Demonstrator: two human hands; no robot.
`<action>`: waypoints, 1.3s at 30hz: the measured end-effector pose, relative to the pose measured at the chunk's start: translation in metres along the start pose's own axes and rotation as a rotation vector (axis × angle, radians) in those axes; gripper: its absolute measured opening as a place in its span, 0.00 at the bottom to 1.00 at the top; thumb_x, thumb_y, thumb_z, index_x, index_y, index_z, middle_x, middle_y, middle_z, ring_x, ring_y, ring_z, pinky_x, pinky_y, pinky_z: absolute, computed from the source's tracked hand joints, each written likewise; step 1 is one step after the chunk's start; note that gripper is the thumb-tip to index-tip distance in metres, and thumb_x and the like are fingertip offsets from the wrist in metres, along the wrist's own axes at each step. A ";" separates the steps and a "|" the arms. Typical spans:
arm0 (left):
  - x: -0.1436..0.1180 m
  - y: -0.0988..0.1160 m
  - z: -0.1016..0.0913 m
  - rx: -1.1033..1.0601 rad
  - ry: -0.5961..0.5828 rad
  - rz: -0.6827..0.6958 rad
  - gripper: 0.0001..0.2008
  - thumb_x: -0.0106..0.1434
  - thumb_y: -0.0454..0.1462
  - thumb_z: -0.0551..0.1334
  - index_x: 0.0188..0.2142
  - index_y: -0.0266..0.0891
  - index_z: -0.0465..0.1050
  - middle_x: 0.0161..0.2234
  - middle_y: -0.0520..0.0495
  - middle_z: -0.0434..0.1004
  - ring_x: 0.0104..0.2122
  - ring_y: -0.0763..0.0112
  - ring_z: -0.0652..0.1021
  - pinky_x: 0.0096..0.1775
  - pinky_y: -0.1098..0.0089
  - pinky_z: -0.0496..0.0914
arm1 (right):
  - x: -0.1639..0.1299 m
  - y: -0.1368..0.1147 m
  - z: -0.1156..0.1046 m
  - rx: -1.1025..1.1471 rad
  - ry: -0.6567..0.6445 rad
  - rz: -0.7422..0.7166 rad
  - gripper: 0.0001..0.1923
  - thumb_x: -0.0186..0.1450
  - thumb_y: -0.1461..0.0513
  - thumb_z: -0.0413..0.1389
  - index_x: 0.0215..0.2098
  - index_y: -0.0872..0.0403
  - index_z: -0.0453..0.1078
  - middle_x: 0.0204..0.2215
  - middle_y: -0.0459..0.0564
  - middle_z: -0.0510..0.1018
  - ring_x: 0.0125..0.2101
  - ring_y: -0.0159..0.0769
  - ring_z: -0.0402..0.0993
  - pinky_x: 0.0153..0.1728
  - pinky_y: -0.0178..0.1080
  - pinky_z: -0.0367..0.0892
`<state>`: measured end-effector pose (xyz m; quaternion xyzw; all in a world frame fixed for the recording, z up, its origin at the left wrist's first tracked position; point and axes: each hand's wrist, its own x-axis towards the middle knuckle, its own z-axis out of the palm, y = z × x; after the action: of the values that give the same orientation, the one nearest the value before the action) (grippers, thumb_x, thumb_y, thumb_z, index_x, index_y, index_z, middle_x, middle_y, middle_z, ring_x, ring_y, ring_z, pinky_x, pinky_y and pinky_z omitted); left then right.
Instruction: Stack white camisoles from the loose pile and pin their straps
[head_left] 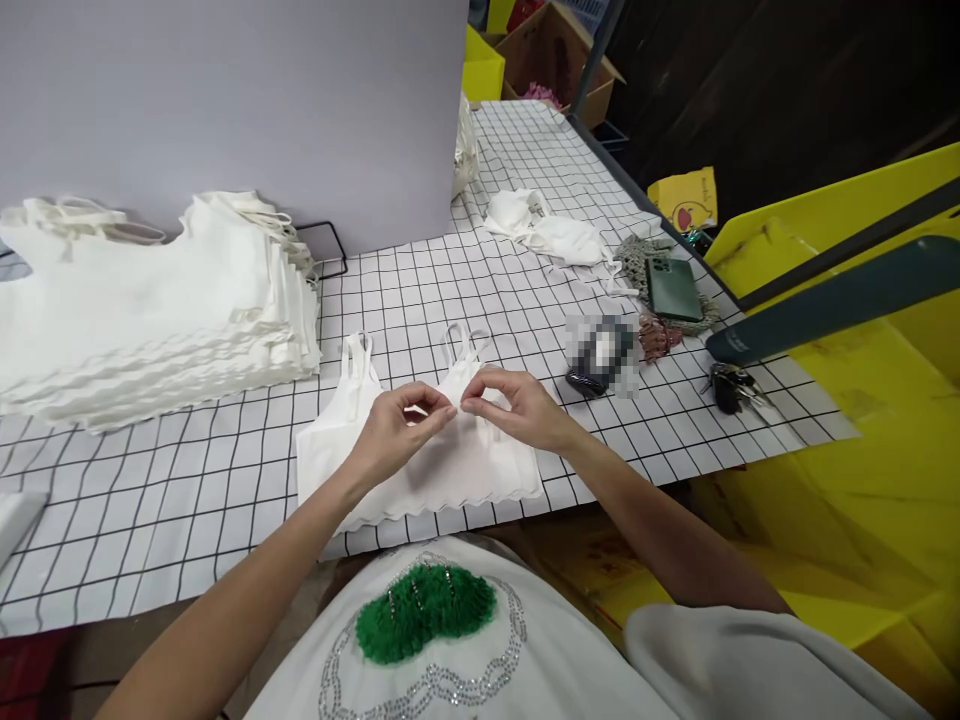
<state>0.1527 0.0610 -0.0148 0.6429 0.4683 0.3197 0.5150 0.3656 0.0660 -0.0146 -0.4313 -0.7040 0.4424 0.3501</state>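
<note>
A white strappy bra top (420,480) lies spread on the checked tabletop in front of me, its shoulder straps pointing away. Over its middle, my left hand (405,425) is closed in a pinch, thumb against forefinger. My right hand (517,405) pinches in the same way, its fingertips almost meeting the left ones. Whatever sits between the fingertips is too small to make out. To the left rises a thick stack of similar white tops (165,310).
A grey panel (225,110) stands behind the stack. Toward the right lie a crumpled white garment (555,230), a dark green phone (675,289), a blurred-out dark object (600,355) and keys (735,388). Yellow bins (885,480) border the table's right edge.
</note>
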 end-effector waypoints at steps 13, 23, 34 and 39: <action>0.007 -0.054 0.005 0.502 0.048 0.124 0.04 0.60 0.38 0.68 0.33 0.42 0.76 0.32 0.48 0.76 0.37 0.60 0.72 0.42 0.59 0.63 | 0.011 0.025 0.002 -0.149 0.038 -0.124 0.05 0.68 0.61 0.58 0.34 0.50 0.74 0.30 0.48 0.77 0.37 0.39 0.71 0.43 0.46 0.68; 0.003 -0.056 0.008 0.457 0.115 0.149 0.06 0.61 0.37 0.67 0.28 0.42 0.75 0.28 0.50 0.76 0.34 0.63 0.72 0.39 0.62 0.61 | 0.021 0.040 0.032 -0.322 -0.079 -0.243 0.08 0.69 0.64 0.56 0.31 0.50 0.73 0.28 0.47 0.76 0.40 0.42 0.69 0.46 0.50 0.61; 0.004 -0.061 0.010 0.513 0.106 0.191 0.05 0.63 0.37 0.66 0.29 0.41 0.77 0.27 0.50 0.75 0.33 0.65 0.71 0.38 0.63 0.60 | 0.020 0.042 0.032 -0.341 -0.065 -0.338 0.08 0.69 0.66 0.55 0.32 0.51 0.72 0.27 0.47 0.75 0.39 0.41 0.68 0.43 0.48 0.63; 0.003 -0.062 0.010 0.539 0.128 0.240 0.05 0.63 0.36 0.66 0.30 0.40 0.77 0.27 0.51 0.75 0.32 0.66 0.71 0.37 0.64 0.60 | 0.021 0.044 0.033 -0.344 -0.069 -0.375 0.08 0.70 0.66 0.55 0.32 0.52 0.72 0.27 0.47 0.74 0.38 0.40 0.67 0.43 0.47 0.63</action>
<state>0.1461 0.0624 -0.0772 0.7857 0.4885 0.2825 0.2535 0.3421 0.0847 -0.0644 -0.3310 -0.8481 0.2579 0.3236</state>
